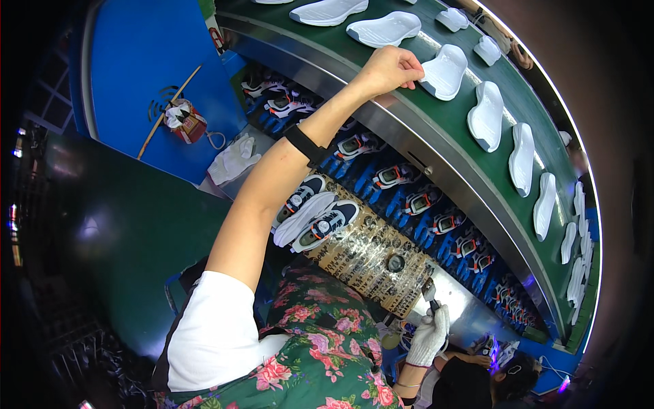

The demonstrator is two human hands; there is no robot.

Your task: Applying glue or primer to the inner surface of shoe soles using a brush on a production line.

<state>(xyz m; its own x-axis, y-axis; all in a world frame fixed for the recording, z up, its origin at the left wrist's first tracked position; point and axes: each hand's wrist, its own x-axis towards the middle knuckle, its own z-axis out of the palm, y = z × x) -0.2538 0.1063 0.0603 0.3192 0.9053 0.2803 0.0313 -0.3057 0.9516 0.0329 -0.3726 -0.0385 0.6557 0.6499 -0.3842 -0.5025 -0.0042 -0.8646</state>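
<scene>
My bare left hand [390, 72] reaches up over the metal edge of the green conveyor belt. Its fingers are closed at the near edge of a white shoe sole [445, 73], which still lies on the belt. Low on the right, my right hand [429, 337], in a white knitted glove, grips a small flat brush [428, 289] with its bristle end pointing up. The brush is above the near end of a cardboard-covered bench [368, 255]. On that bench's left part sit a pair of navy and white sneakers [328, 225] and a loose white sole [304, 219].
More white soles [486, 116] run along the conveyor belt [436, 20]. Beneath it, several shoe uppers [392, 176] stand in a row on blue supports. A small dark round pot [396, 263] stands on the bench. White gloves [234, 159] lie by a blue panel. Another person [470, 382] works at lower right.
</scene>
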